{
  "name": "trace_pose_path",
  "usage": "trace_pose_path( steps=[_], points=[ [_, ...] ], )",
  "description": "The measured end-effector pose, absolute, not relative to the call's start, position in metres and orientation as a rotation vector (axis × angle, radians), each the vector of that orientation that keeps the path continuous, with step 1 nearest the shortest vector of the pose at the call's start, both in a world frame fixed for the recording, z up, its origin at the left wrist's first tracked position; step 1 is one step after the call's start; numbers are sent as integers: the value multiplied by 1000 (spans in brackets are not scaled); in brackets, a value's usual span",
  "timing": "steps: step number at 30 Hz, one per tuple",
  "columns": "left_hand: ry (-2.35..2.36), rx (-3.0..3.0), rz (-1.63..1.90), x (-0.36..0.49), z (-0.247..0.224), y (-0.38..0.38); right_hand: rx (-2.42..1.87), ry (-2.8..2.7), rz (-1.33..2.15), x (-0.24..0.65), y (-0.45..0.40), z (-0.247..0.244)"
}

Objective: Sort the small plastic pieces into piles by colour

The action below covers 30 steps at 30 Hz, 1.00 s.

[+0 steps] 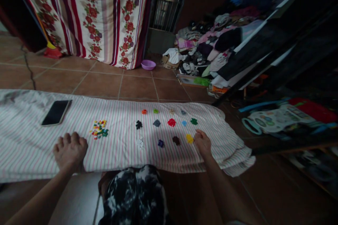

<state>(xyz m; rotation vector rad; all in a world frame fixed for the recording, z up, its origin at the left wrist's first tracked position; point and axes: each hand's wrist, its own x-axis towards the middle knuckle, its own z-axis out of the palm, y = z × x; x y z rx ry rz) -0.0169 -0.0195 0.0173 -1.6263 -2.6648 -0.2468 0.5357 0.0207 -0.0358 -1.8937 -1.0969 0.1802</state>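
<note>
My left hand (70,150) rests on the striped cloth (118,158) near its front edge, fingers curled under and nothing showing in them. Just beyond it lies a mixed pile of small colourful pieces (99,129), too small to name. At the right, my right hand (202,142) is closed in a pinch beside the little yellow heap (189,138); what its fingertips hold, if anything, is hidden. Other heaps sorted by colour lie left of and beyond it, among them brown (176,140), dark blue (161,143), white (141,143), red (171,122) and dark green (194,121).
A smartphone (56,112) lies on the cloth at the left. Beyond the cloth are a tiled floor (105,81), a purple basin (148,65), a floral curtain (105,14) and a big heap of clothes (206,42). A dark metal frame (245,77) stands at the right.
</note>
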Motion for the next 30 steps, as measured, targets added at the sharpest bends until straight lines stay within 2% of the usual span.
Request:
trace_pose_path(
  steps=[10, 18, 24, 30],
  points=[
    [-2595, -1470, -233, -18, 5, -15, -1765, -1120, 342, 496, 61, -8],
    [-2532, -1469, -251, -21, -1, -14, -1396, -1458, 809, 336, 90, -2],
    [-2556, -1460, -282, -24, -7, -13, -1130, -2001, 799, 214, 85, -8],
    [-2553, -1460, -275, -25, -9, -12, -1096, -2329, 825, 148, 91, -12]
  ],
)
